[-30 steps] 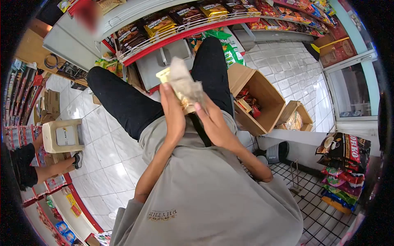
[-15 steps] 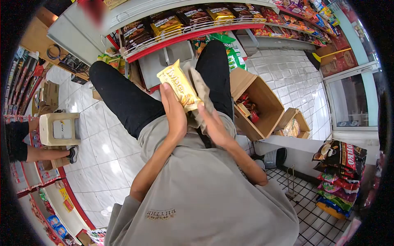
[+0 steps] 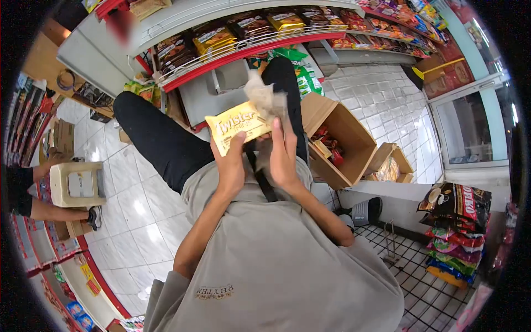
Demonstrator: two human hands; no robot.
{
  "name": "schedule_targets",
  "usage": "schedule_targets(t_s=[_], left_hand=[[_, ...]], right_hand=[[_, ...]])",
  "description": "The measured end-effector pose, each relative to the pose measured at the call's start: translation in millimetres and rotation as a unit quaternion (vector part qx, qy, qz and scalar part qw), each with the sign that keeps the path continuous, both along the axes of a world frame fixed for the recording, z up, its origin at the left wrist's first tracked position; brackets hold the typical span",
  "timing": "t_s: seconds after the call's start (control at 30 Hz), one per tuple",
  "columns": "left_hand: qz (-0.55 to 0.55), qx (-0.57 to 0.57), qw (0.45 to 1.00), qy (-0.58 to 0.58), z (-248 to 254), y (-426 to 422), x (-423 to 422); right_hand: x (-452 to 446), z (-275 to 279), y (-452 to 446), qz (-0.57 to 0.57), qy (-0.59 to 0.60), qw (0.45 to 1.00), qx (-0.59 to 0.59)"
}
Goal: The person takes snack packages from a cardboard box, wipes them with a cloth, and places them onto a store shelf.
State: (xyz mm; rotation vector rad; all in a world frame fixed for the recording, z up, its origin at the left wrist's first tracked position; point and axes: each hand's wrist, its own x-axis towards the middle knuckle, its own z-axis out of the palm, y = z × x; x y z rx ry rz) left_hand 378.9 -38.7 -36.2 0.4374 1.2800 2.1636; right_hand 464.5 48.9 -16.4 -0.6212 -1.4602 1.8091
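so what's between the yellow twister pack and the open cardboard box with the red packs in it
In the head view, the blurred grey cloth and the right hand come first, then the black-trousered right leg.

The place is a shop: red-edged shelving (image 3: pixel 238 57) carries rows of wafer packs (image 3: pixel 213 41), snack packets (image 3: pixel 381 30) crowd further shelves near a glass door (image 3: pixel 470 124), and branded bags (image 3: pixel 458 207) cluster near a wire grid (image 3: pixel 418 288) above pale tiles.
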Motion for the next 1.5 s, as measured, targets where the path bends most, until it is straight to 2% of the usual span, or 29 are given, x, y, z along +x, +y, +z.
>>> schedule_targets(t_s=[0.03, 0.07, 0.13, 0.17, 0.27, 0.3, 0.4, 0.43, 0.53, 0.7, 0.8, 0.83, 0.93, 1.1, 1.17, 1.2, 1.23, 1.27, 1.3, 1.33, 1.37, 1.43, 1.47, 1.5], left_hand=[[-0.036, 0.04, 0.998, -0.027, 5, 0, 0], [-0.07, 0.081, 0.993, -0.054, 10, 1, 0], [-0.082, 0.086, 0.989, -0.084, 21, 3, 2], [-0.092, 0.091, 0.985, -0.113, 27, 4, 3], [-0.104, 0.091, 0.981, -0.137, 28, 7, 4], [-0.11, 0.087, 0.981, -0.132, 28, 8, 5], [-0.105, 0.073, 0.986, -0.11, 27, 12, 7], [-0.094, 0.063, 0.989, -0.094, 27, 13, 8], [-0.074, 0.05, 0.992, -0.084, 21, 12, 5], [-0.067, 0.047, 0.993, -0.085, 16, 11, 1], [-0.075, 0.057, 0.992, -0.084, 17, 12, -2], [-0.081, 0.065, 0.99, -0.09, 17, 11, -3], [-0.088, 0.07, 0.989, -0.098, 18, 14, -4], [-0.077, 0.062, 0.988, -0.117, 17, 19, -5], [-0.073, 0.061, 0.988, -0.125, 13, 19, -5], [-0.034, -0.005, 0.999, 0.01, 10, 18, -6], [0.007, -0.071, 0.987, 0.146, 7, 17, -8], [0.048, -0.136, 0.95, 0.277, 10, 15, -9], [0.05, -0.137, 0.95, 0.275, 12, 12, -11], [0.008, -0.179, 0.925, 0.335, 15, 7, -14], [-0.034, -0.218, 0.893, 0.393, 22, 3, -16], [-0.079, -0.254, 0.854, 0.448, 23, 4, -11], [-0.081, -0.195, 0.896, 0.391, 20, 10, -1], [-0.081, -0.134, 0.931, 0.331, 16, 18, 9]], right_hand=[[1, 0, 10, -0.004, 0.0, 1.0, 0.002], [4, 1, 23, -0.023, -0.042, 0.992, 0.115], [13, 2, 41, -0.056, -0.127, 0.934, 0.33], [16, 7, 46, -0.054, -0.127, 0.934, 0.329], [21, 34, 54, 0.01, -0.188, 0.976, 0.106], [22, 32, 54, 0.01, -0.189, 0.976, 0.106], [20, 24, 51, 0.002, -0.011, 1.0, 0.002], [22, 25, 50, 0.003, -0.011, 1.0, 0.001], [31, 32, 46, 0.097, 0.036, 0.987, -0.123], [30, 38, 50, 0.205, 0.024, 0.957, -0.203], [23, 18, 50, 0.155, -0.035, 0.987, 0.003], [22, 14, 51, 0.154, -0.036, 0.987, 0.002], [15, 12, 56, 0.175, 0.127, 0.94, -0.265], [11, 6, 61, 0.192, 0.187, 0.899, -0.346], [12, 9, 63, 0.186, 0.193, 0.907, -0.324], [12, 11, 65, 0.183, 0.195, 0.911, -0.312], [14, 13, 69, 0.185, 0.194, 0.911, -0.312], [18, 15, 76, 0.198, 0.13, 0.943, -0.234], [23, 17, 82, 0.209, 0.063, 0.964, -0.154], [26, 17, 84, 0.218, -0.004, 0.973, -0.073], [26, 23, 80, 0.218, -0.005, 0.973, -0.074], [26, 36, 68, 0.173, 0.008, 0.984, 0.042], [25, 39, 62, 0.15, 0.014, 0.983, 0.101], [23, 37, 55, 0.151, 0.013, 0.983, 0.105]])
